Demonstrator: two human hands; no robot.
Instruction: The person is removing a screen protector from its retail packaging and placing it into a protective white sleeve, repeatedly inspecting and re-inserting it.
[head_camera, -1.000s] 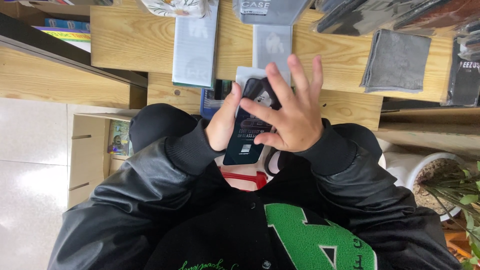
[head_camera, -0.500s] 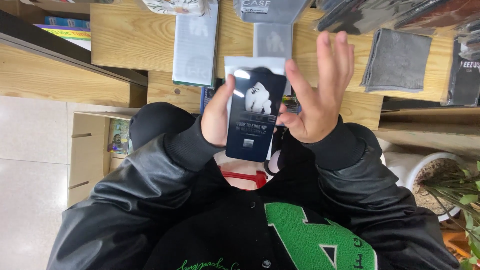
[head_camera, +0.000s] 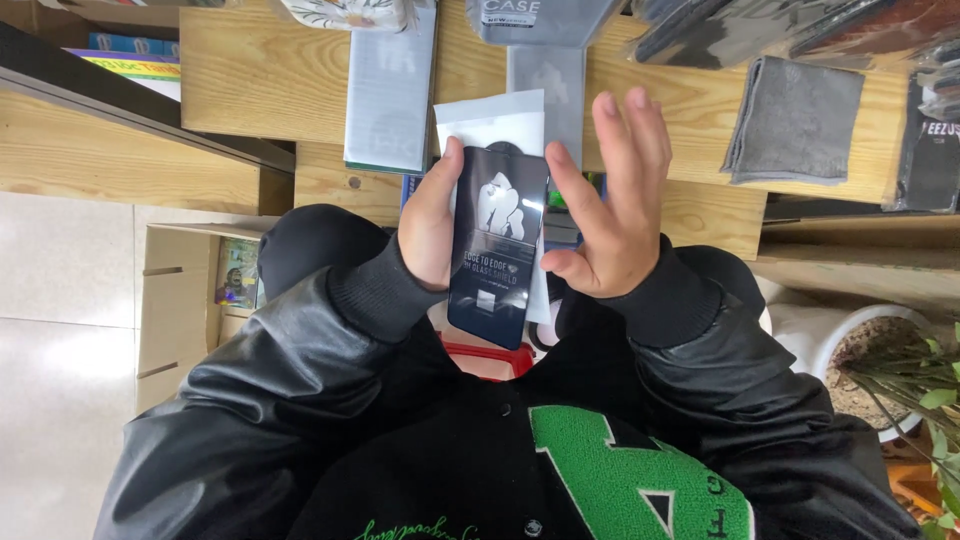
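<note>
Left hand (head_camera: 432, 225) grips dark flat package (head_camera: 495, 245) by its edge, upright above the lap; right hand (head_camera: 608, 205) open, fingers spread, palm beside package; step: inspecting package; next likely needs a right-hand pinch on white sleeve (head_camera: 490, 120) behind it.

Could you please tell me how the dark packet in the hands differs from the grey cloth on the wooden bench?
The dark packet is glossy, stiff and printed; the grey cloth is matt, soft and plain. The packet is gripped upright by the left hand, with the right hand open beside it; the cloth lies folded on the wooden bench, untouched. Both are roughly rectangular.
</note>
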